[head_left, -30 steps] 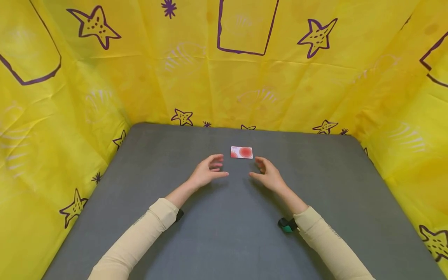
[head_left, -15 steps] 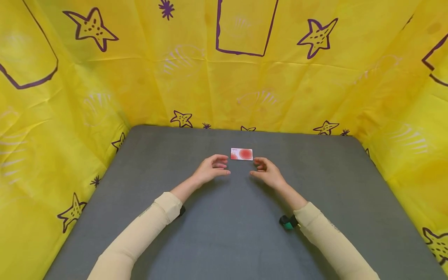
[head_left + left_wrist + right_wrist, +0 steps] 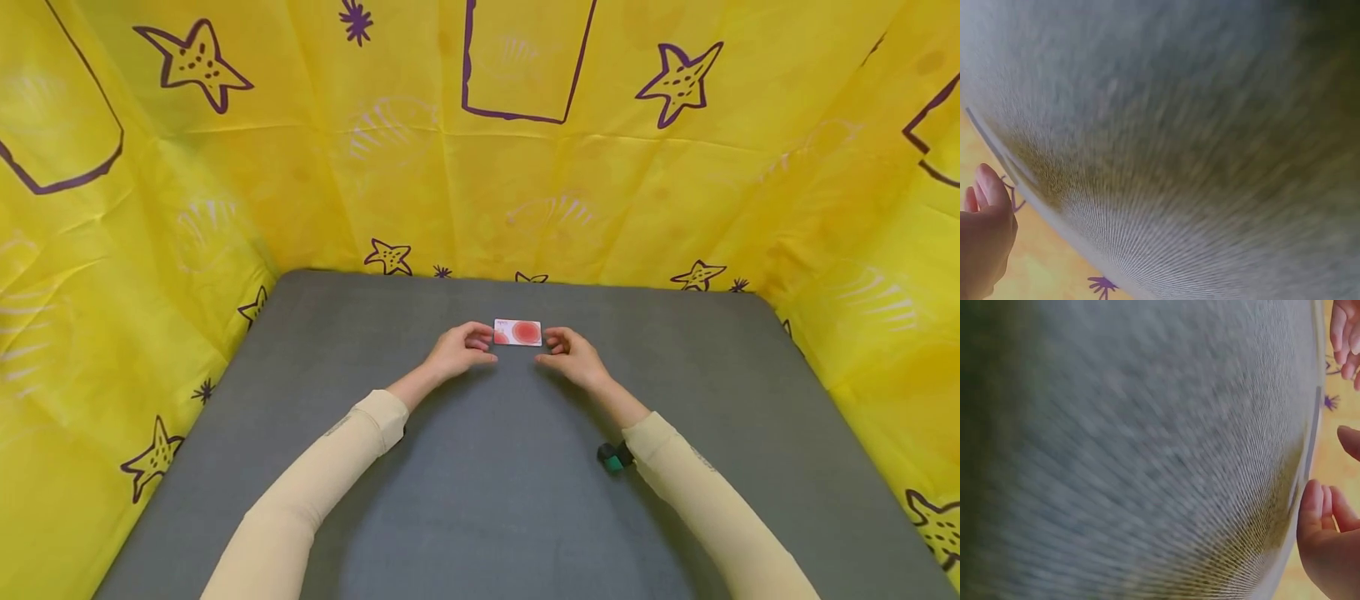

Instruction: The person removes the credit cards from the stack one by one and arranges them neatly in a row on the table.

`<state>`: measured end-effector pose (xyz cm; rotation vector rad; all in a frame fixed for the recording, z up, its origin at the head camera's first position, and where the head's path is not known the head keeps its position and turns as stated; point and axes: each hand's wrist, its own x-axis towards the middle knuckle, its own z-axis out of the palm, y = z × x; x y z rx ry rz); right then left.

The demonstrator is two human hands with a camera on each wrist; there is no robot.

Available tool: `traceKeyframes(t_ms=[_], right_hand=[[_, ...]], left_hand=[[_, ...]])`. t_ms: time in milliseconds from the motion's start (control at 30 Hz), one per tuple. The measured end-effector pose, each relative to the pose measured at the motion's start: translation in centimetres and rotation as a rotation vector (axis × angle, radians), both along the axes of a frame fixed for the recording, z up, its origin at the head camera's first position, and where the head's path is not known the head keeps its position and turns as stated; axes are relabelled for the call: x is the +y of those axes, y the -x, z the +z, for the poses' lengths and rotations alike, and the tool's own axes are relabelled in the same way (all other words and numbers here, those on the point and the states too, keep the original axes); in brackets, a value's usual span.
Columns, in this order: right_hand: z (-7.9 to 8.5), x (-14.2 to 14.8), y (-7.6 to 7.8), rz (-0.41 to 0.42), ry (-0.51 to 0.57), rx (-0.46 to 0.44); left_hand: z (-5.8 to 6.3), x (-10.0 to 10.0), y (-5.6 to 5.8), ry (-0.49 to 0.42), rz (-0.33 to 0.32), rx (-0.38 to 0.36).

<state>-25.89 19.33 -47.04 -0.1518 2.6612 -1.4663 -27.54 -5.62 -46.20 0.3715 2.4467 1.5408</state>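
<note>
A thin white card or flat box (image 3: 517, 332) with red circles lies flat on the grey table, and its thickness is hard to judge. At its left edge is my left hand (image 3: 457, 349), fingers loosely curved, thumb apart; whether the fingertips touch the edge I cannot tell. My right hand (image 3: 575, 357) rests in a like pose by the right edge, with a slight gap in the head view. Neither hand grips anything. The left wrist view has part of the left hand (image 3: 985, 244) at its edge; the right wrist view catches both hands, the right one (image 3: 1332, 544) lower.
The grey padded table (image 3: 480, 500) spreads around the card. A yellow curtain (image 3: 450, 183) with purple starfish drawings encloses its back and sides. A dark and green wrist device (image 3: 615, 457) hangs beneath the right sleeve.
Both hands have moved slightly forward, and the left also right, so the fingers are now closer to the card's two ends. The card appears to lie in the same place.
</note>
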Motion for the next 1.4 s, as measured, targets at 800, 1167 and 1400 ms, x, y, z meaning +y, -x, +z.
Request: traceKeyframes(t_ms=[800,1167,1400], right_hand=[[-0.7,-0.1,3.5,-0.002,-0.195,0.095],[-0.9,-0.2,3.9,0.033,-0.219,0.083],[-1.2,-0.2,3.9,0.068,-0.232,0.105]], left_hand=[[-0.6,2.2,3.8,0.243,0.049,0.055],[-1.0,2.3,4.3,0.317,-0.021,0.102],[-1.1,2.2,4.4,0.328,-0.026,0.109]])
